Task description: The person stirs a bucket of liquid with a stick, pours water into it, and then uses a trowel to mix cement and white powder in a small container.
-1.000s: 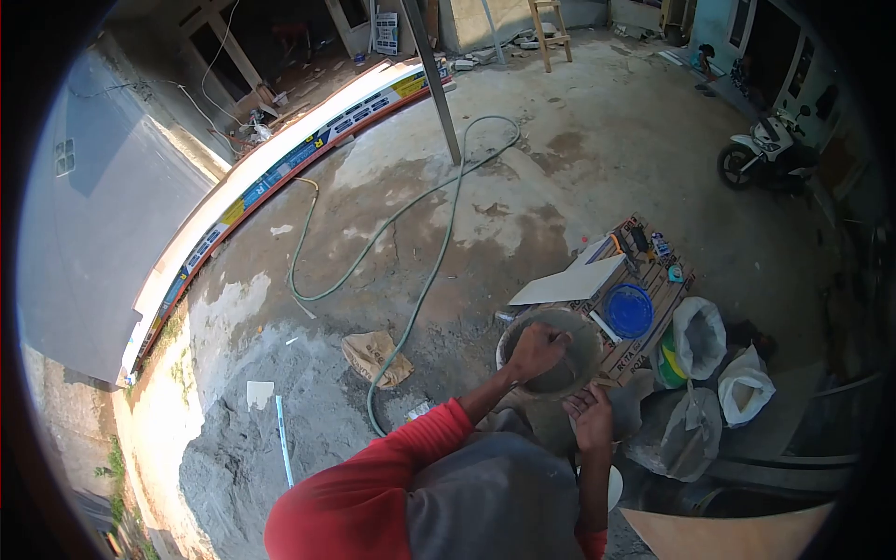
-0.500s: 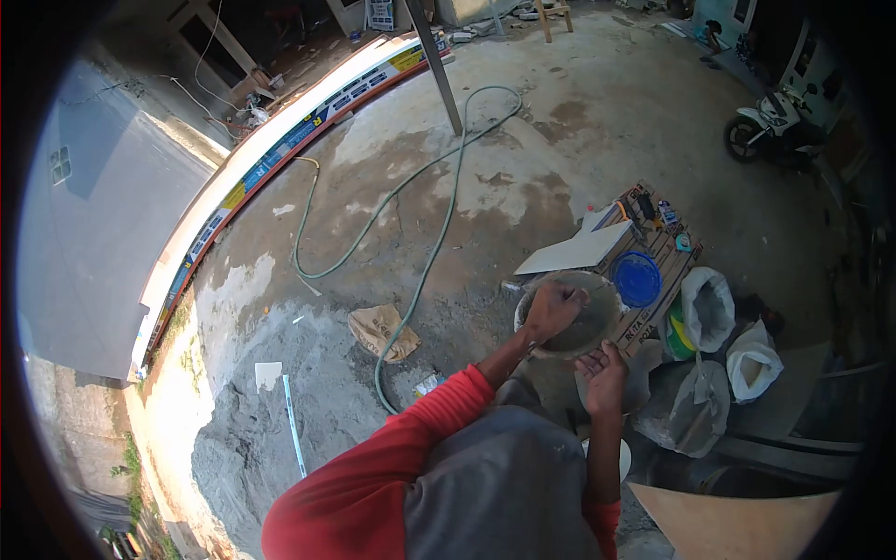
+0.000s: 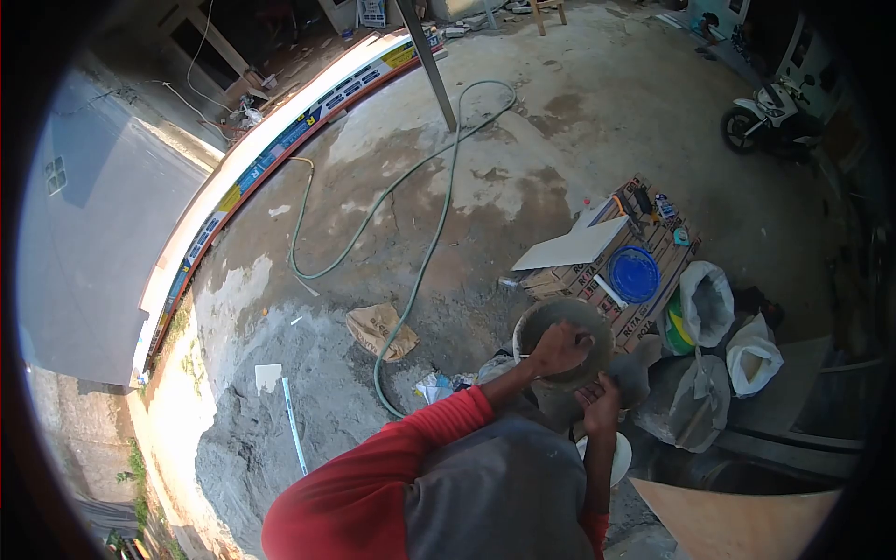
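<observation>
A round grey bucket (image 3: 528, 322) stands by the near edge of the cardboard boxes, its mouth facing up toward me. My left hand (image 3: 560, 349) is over the mouth of the bucket with its fingers curled; whatever lies between them is hidden. At the near right rim my right hand (image 3: 599, 401) has bent fingers closed against the bucket's edge. A blue round lid (image 3: 634, 274) and a white cylinder (image 3: 610, 291) lie on the cardboard boxes (image 3: 635, 322), just beyond the bucket.
White tile pieces (image 3: 571, 246) rest on the boxes. Open sacks (image 3: 707, 303) stand right of them. A green hose (image 3: 439, 224) loops over the ground. Grey sand or mortar (image 3: 280, 429) is heaped at left, near an empty bag (image 3: 383, 331). A motorbike (image 3: 770, 117) is farther back.
The bucket has come nearer to me, away from the boxes, uncovering the white cylinder. My left hand has moved slightly down with it, and my right hand has shifted down a little.
</observation>
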Demonstrator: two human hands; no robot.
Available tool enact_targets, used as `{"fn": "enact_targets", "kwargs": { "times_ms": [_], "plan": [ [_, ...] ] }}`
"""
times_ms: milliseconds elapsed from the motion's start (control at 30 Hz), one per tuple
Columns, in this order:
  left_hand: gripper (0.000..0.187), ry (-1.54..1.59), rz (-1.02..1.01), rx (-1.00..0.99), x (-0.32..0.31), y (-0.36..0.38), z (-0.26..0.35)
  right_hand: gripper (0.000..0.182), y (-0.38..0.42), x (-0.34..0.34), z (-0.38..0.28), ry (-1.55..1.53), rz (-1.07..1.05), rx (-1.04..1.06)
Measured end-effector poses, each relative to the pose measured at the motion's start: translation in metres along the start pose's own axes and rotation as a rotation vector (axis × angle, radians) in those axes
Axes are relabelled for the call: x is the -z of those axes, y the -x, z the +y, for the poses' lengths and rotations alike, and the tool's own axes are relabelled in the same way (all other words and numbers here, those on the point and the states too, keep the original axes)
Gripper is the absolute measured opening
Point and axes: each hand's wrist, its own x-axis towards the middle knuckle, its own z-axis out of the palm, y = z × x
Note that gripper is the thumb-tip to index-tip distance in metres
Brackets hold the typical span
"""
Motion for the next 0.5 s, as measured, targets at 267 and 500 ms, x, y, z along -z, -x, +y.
{"fn": "enact_targets", "kwargs": {
  "times_ms": [267,500],
  "plan": [
    [0.030,-0.001,0.023,0.001,0.015,-0.008,-0.012,0.042,-0.017,-0.006,0.003,0.043,0.031,-0.027],
    [0.030,0.076,0.121,-0.041,0.048,-0.037,-0.018,0.038,-0.049,-0.039,0.002,0.053,0.028,-0.058]
  ]
}}
